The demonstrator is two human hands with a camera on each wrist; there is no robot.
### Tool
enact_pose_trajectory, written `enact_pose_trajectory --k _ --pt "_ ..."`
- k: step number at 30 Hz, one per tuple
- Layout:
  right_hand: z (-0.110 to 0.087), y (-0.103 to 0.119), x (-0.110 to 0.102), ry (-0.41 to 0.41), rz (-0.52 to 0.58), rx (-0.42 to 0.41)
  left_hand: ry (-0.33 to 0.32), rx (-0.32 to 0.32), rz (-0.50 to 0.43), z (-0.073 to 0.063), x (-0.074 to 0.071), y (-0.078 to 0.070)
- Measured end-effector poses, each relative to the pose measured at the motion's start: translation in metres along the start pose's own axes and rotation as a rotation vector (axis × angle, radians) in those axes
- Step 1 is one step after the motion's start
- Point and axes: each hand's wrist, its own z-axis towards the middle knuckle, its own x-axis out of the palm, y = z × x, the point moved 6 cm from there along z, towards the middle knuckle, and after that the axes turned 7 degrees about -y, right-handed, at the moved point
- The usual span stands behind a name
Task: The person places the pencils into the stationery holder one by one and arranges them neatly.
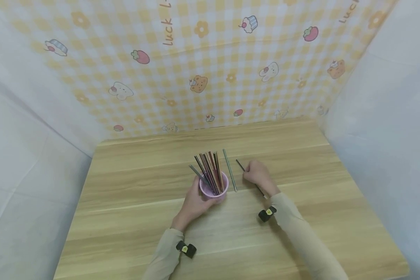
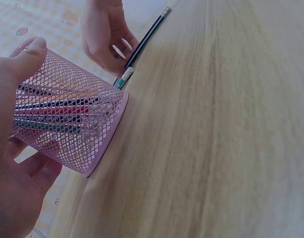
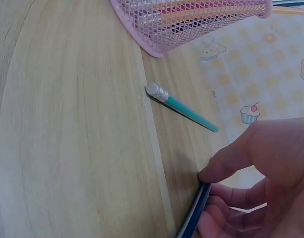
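A pink mesh pencil cup [image 1: 214,197] full of several pencils [image 1: 210,169] stands on the wooden table. My left hand [image 1: 193,202] grips it round the side, thumb in front, as the left wrist view also shows with the mesh cup [image 2: 68,109]. To the right, my right hand [image 1: 259,175] pinches a dark pencil [image 3: 194,213] at its middle, low over the tabletop; whether it touches the wood I cannot tell. Between the cup and that hand lies a green pencil [image 1: 230,170] with a white eraser end, seen closer as the teal pencil [image 3: 189,113].
The wood-grain table [image 1: 133,217] runs back to a yellow checked cloth [image 1: 182,58] with cartoon prints. White sheets hang at the left [image 1: 28,155] and right [image 1: 381,116]. A dark wrist camera [image 1: 267,213] is strapped to each sleeve.
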Motion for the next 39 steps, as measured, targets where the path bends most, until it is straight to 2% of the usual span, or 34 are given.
enact_pose_trajectory --k 5,9,20,26,39 --pt "0.0 0.001 -0.002 0.035 -0.023 0.008 0.003 0.0 -0.002 0.0 0.0 0.0" --pt "-0.001 0.004 -0.009 0.031 0.021 0.006 0.002 0.014 0.009 0.001 0.0 0.0" --pt "-0.004 0.019 -0.033 -0.061 0.113 -0.059 0.004 0.004 0.006 0.002 0.001 0.002" --pt "-0.005 0.033 -0.047 -0.141 0.192 -0.127 -0.006 0.017 0.004 0.001 0.0 0.003" --pt "-0.019 0.069 -0.076 -0.298 0.463 -0.239 -0.007 0.024 0.006 0.001 0.0 0.003"
